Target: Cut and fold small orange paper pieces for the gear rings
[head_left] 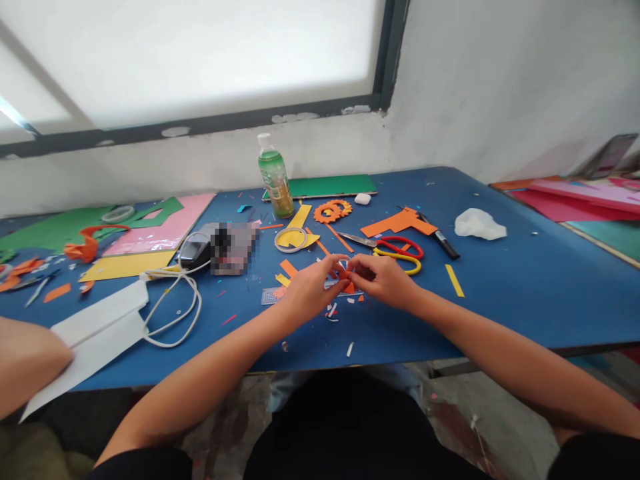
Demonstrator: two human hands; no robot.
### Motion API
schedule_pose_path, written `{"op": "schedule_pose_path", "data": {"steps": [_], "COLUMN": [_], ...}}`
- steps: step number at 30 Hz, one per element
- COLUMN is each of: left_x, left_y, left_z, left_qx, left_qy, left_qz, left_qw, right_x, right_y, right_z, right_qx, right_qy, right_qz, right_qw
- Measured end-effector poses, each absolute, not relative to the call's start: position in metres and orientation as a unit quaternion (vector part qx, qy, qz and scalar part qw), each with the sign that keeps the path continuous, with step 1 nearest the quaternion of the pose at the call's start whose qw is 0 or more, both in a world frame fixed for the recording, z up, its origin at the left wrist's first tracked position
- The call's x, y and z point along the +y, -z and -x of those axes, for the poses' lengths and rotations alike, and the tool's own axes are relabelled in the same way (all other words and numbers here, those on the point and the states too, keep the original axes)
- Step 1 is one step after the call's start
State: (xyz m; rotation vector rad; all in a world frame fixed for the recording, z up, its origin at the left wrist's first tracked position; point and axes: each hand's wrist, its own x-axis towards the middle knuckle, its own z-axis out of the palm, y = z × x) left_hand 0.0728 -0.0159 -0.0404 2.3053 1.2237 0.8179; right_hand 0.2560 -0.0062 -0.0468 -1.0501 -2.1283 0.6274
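My left hand [311,288] and my right hand [383,279] meet over the middle of the blue table [525,287]. Together their fingertips pinch a small orange paper piece [345,272]. Under the hands lie a clear ruler [273,295] and loose orange and white paper scraps [331,312]. Scissors with red and yellow handles [397,252] rest just beyond my right hand. An orange gear-shaped cutout [333,211] lies farther back.
A green drink bottle [275,177] stands at the back. A tape ring [291,239], black marker [443,243], crumpled white plastic [479,224], white cable [173,303] and coloured paper sheets [160,230] lie around. Another person's arm [27,363] rests at the left edge.
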Motion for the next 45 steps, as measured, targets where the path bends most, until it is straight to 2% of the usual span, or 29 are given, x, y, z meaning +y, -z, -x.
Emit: {"op": "schedule_pose_path", "data": {"steps": [8, 45], "left_x": [-0.0195, -0.0208], "left_y": [0.0365, 0.0343], "left_z": [-0.0751, -0.0754], "left_qx": [0.445, 0.474], "left_qy": [-0.308, -0.225], "left_qz": [-0.829, -0.836], "left_qw": [0.140, 0.162], "right_x": [-0.0060, -0.0087], "right_y": [0.0462, 0.0446], "right_z": [-0.2563, -0.2552], "right_qx": [-0.818, -0.848], "right_qy": [-0.228, -0.228], "right_qz": [0.398, 0.379], "right_qw": [0.346, 0.292]}}
